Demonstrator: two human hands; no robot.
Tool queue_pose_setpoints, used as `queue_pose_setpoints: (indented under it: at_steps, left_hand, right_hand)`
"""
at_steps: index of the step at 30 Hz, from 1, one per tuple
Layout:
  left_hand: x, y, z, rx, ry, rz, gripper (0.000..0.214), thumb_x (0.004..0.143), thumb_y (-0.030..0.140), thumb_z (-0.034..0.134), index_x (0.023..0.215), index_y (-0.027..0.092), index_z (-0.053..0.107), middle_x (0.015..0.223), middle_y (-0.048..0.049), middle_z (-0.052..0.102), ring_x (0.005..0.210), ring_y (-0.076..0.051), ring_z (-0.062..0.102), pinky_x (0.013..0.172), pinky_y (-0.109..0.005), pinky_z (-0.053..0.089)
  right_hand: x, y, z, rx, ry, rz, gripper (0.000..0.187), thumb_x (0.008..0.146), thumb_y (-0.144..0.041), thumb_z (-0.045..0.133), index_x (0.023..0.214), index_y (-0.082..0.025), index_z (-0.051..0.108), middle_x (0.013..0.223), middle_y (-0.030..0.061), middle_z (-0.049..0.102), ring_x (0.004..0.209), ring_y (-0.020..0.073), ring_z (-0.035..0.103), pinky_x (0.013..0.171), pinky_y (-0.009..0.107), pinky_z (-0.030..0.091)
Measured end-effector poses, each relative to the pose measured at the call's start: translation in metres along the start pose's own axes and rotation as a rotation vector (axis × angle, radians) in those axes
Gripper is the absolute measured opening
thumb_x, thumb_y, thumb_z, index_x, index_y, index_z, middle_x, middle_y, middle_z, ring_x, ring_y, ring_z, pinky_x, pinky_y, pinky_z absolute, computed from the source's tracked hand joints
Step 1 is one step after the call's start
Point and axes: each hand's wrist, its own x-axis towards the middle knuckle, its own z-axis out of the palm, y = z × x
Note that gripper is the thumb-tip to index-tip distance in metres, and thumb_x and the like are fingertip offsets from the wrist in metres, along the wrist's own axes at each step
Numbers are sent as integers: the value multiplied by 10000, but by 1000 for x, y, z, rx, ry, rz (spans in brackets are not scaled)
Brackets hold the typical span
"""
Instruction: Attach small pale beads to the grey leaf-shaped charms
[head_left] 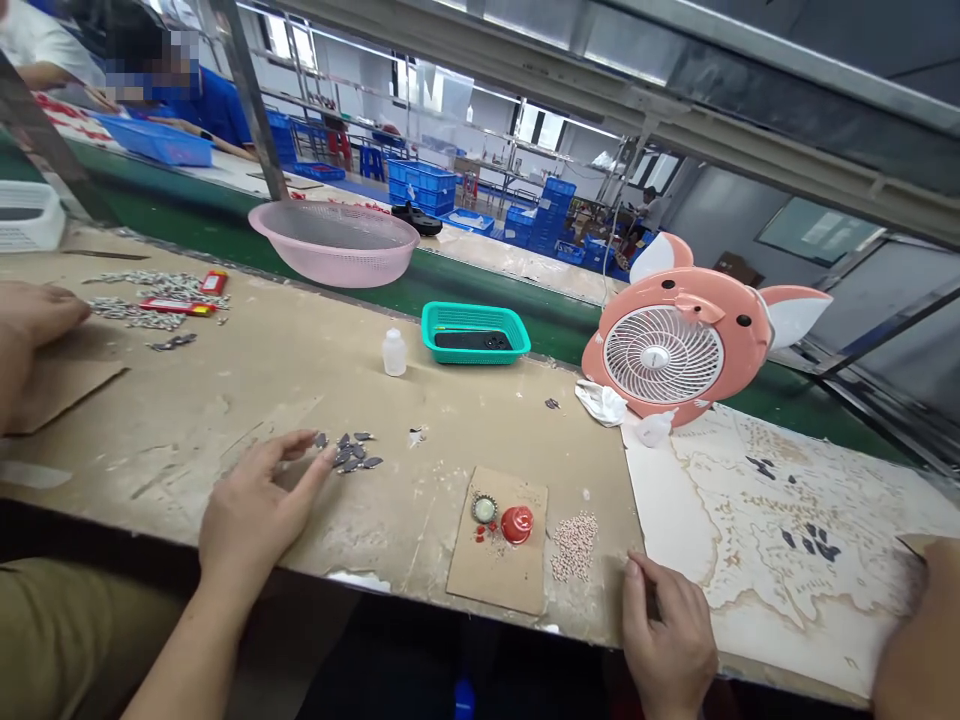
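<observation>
My left hand [259, 505] rests on the worn bench top [187, 470], its fingertips beside a small cluster of dark grey metal pieces [346, 451]. My right hand [667, 630] lies at the bench's front edge, next to a stained paper sheet [757, 530]; a thin dark item may lie between its fingers. A cardboard square [499, 540] nearby carries a crimped bottle cap [484, 509], a red cap [517, 523] and a pile of pale pink granules [574, 546]. Another person's hands show at the far left [37, 320] and far right [919, 640].
A pink pig-shaped fan [664, 345], a teal basket [474, 332] holding a phone, a small plastic bottle [394, 352] and a pink colander [334, 242] stand along the bench's back. Silvery pieces [161, 300] lie at left. A green conveyor belt [510, 310] runs behind.
</observation>
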Motion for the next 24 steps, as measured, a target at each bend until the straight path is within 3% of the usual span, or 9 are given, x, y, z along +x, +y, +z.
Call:
queue_pose_setpoints:
  at_steps: [5,8,10,15,19,24]
  left_hand:
    - [12,-4,4,70,-123,245,652,796,609,651,1337,254,574,1437,-95,518,1317,-365,490,1114,-534,391]
    - [24,0,12,142,-286,400,639,870,638,544,1426,327,501,1559,-72,390,1380,-387,421,1089,-603,378]
    - [32,3,20,165,-368,462,618,880,655,526,1429,370,503,1568,-54,391,1378,-392,423,1072,-617,380]
    - [49,1,37,153,-391,546,453,924,670,458,1197,407,705,1370,-1,622,1251,-331,558,1060,-523,409]
    - [53,-3,37,106,-346,545,450,917,656,491,1154,358,731,1295,-18,669,1181,-298,608,1032,-445,446]
    - [49,2,33,108,-339,508,367,913,569,563,1158,341,714,1281,-29,672,1184,-303,604,1007,-449,452]
  right_hand:
    - [12,4,-11,93,-102,86,273,985,-392,547,960,-175,711,904,76,750,847,238,687,757,332,510]
    - [43,12,-15,165,-225,79,253,996,-383,532,954,-199,701,887,36,759,782,191,715,687,276,534]
    - [72,15,-7,187,-316,56,248,988,-397,538,981,-211,701,915,32,751,811,186,708,707,273,540]
    - [147,15,60,198,-551,-23,217,965,-345,552,1072,-219,692,1004,43,715,931,187,673,822,302,537]
    - [180,14,114,133,-649,-46,225,965,-291,590,1153,-181,646,1092,59,676,990,205,646,880,390,522]
    - [191,20,137,60,-736,-114,176,969,-309,598,1039,-160,663,1056,52,661,1036,219,615,917,423,489]
